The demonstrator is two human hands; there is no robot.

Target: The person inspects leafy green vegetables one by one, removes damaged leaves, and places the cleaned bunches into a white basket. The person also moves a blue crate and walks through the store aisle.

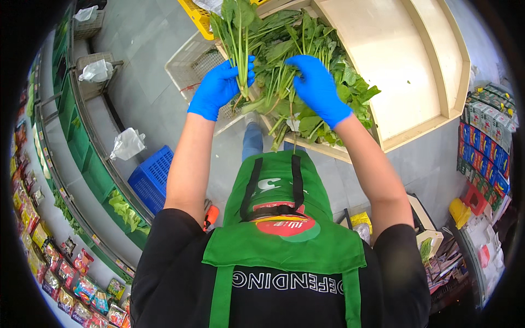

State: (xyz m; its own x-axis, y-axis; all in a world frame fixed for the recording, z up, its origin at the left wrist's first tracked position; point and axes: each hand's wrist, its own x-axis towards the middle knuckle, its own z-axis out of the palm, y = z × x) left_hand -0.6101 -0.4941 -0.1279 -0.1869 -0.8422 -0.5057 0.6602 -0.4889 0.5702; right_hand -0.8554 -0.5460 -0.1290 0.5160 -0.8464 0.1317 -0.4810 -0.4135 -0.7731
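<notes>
My left hand point(223, 84), in a blue glove, is closed around the lower stems of a bunch of leafy greens point(242, 45), leaves pointing away from me and roots towards me. My right hand point(313, 82), also gloved in blue, is over the large pile of leafy greens point(279, 53) in a wooden display bin. Its fingers are bent and slightly blurred beside some stems; whether they touch any, I cannot tell. Pale roots and stems of the pile stick out over the bin's near edge.
Right of the pile lies the bin's pale wooden compartment point(393, 65). A whitish plastic crate point(184, 53) stands left of it, below a yellow crate point(197, 18). A blue crate point(151, 176) is by the green shelving point(78, 135) at left. Boxed goods point(484, 139) are stacked at far right.
</notes>
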